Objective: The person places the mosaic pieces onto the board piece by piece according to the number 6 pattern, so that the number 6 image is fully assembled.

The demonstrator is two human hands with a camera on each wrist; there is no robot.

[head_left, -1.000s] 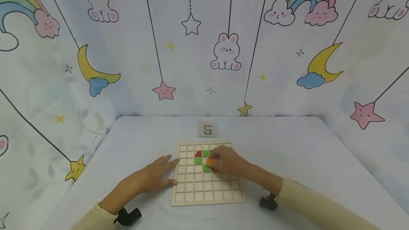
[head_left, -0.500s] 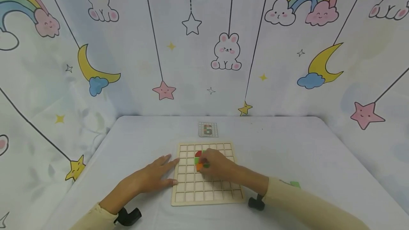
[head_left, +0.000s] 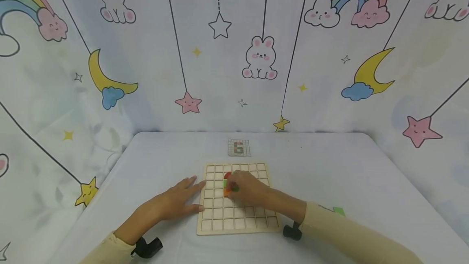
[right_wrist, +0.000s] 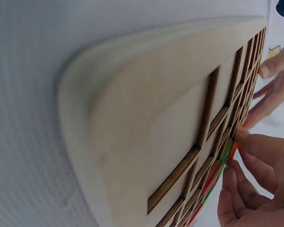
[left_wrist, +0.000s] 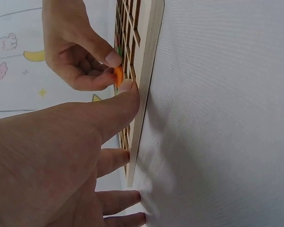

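Between thumb and index finger, my right hand pinches an orange tile at a cell of the wooden grid board. In the head view the orange tile sits just below a green tile, and a red rounded tile lies above that. Other tiles are partly hidden by the right hand; the right wrist view shows green and red ones close to its fingers. My left hand has its fingers spread, with thumb and index finger resting on the board's left edge.
Behind the board lies a small card with a coloured grid pattern. A loose green tile is on the white table, partly covered by the right sleeve. A patterned cloth hangs behind the table.
My right hand has moved left with the orange tile, from the middle of the tile pattern to the cell below the left green tile. The left hand has stayed on the board edge.
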